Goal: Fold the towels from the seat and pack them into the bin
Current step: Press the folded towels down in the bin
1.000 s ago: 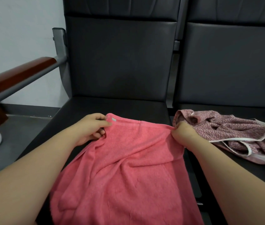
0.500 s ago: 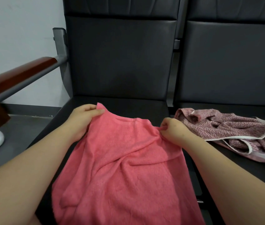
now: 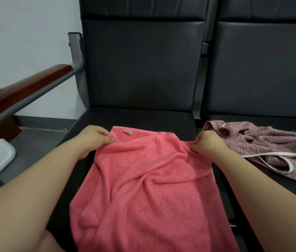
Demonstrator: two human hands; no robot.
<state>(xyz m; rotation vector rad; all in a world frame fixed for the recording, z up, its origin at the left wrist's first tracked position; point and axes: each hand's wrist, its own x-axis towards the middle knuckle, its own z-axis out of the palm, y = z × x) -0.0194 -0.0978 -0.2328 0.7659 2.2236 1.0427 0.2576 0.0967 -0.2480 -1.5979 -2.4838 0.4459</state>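
Note:
A coral-pink towel (image 3: 147,188) lies spread over the black seat (image 3: 136,117) in front of me, wrinkled, with a small white label near its far edge. My left hand (image 3: 92,139) pinches the towel's far left corner. My right hand (image 3: 207,142) pinches a bunched fold at the far right corner. A second towel (image 3: 263,144), mottled dusty pink with white trim, lies crumpled on the neighbouring seat to the right, just beyond my right hand. A white bin (image 3: 0,153) shows partly at the left on the floor.
A wooden armrest (image 3: 22,91) on a grey metal frame runs along the left of the seat. Black backrests (image 3: 143,60) stand behind both seats. Grey floor and a pale wall lie to the left.
Both hands lifted the towel's far edge toward me half a second ago, then laid it back down flat; the label shows again. The right hand now grips a bunched fold.

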